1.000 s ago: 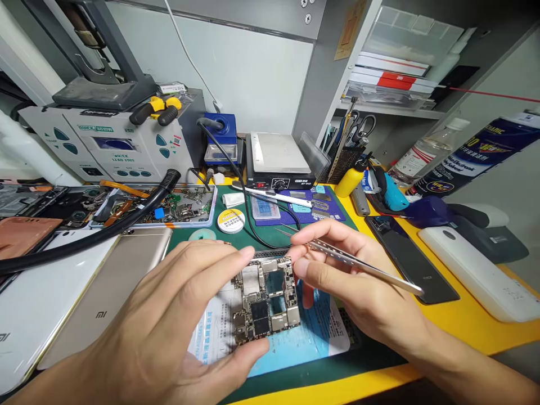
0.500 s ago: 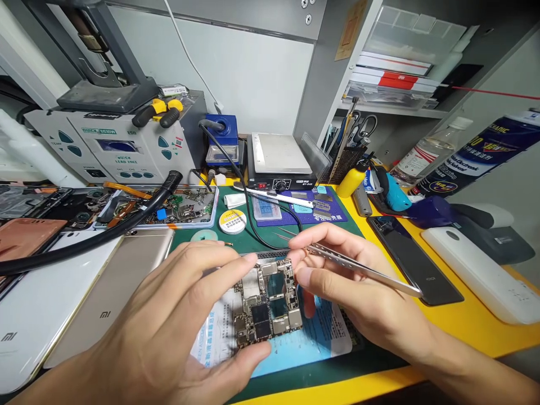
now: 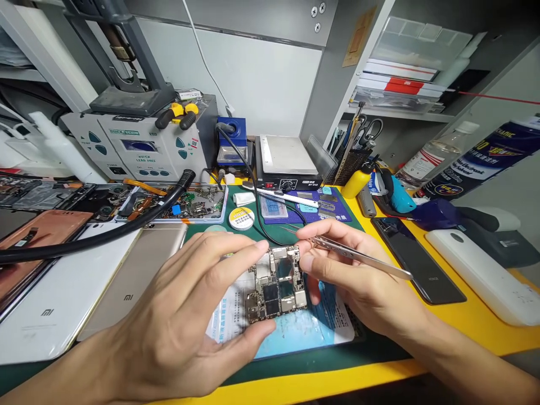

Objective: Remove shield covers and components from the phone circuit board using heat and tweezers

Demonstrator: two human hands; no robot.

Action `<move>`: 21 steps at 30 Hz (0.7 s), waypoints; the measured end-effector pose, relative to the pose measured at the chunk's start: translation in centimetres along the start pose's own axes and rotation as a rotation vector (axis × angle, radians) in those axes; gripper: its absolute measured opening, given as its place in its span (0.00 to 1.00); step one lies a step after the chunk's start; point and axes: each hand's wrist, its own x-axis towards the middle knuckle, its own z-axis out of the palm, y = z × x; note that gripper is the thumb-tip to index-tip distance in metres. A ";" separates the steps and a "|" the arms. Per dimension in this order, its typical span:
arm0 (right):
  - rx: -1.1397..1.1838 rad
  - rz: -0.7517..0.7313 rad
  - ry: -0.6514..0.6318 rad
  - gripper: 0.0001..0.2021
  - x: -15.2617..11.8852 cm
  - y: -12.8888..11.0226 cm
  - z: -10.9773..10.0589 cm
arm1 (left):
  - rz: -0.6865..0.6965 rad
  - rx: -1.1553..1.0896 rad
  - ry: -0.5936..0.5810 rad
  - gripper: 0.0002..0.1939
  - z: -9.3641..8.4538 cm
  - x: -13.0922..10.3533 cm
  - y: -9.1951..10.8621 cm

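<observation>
A phone circuit board [image 3: 271, 298], with cutouts and silver shields, is held up tilted over a blue and white printed sheet [image 3: 312, 332]. My left hand [image 3: 189, 298] is closed about the board's left side, index fingertip at the upper edge and thumb at the lower one. My right hand [image 3: 358, 270] grips metal tweezers [image 3: 363, 259], their tips pointing left and away from the board. The right thumb and a fingertip also meet the board's right edge. My left fingers hide part of its left side.
Several phones lie at left and right, among them a black phone [image 3: 417, 259]. Behind stand a hot-air station [image 3: 143, 146] with a black hose [image 3: 126, 242], a heating plate [image 3: 289, 160] and a round tin [image 3: 242, 218]. A spray can [image 3: 481, 160] leans at right.
The view has shifted slightly, moving the scene to the right. The board has tipped a little and appears higher. Both hands keep their holds.
</observation>
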 end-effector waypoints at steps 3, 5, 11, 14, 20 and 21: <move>0.008 0.011 -0.008 0.13 -0.1 -0.1 0.0 | -0.009 0.019 0.005 0.36 0.0 0.0 0.2; 0.025 0.029 -0.013 0.13 0.0 -0.2 0.1 | -0.017 0.022 0.003 0.34 0.0 0.0 0.3; 0.075 0.061 -0.014 0.17 0.0 -0.4 0.6 | 0.000 0.062 -0.004 0.27 -0.3 0.1 0.6; 0.072 0.061 -0.014 0.16 0.0 -0.4 0.5 | -0.003 0.088 -0.026 0.26 -0.5 0.0 0.7; 0.060 0.048 -0.030 0.09 -0.2 -0.2 0.1 | 0.002 0.076 -0.033 0.25 -0.6 -0.2 0.7; 0.057 0.049 -0.028 0.10 -0.2 -0.2 0.1 | 0.006 0.074 -0.035 0.25 -0.6 -0.2 0.7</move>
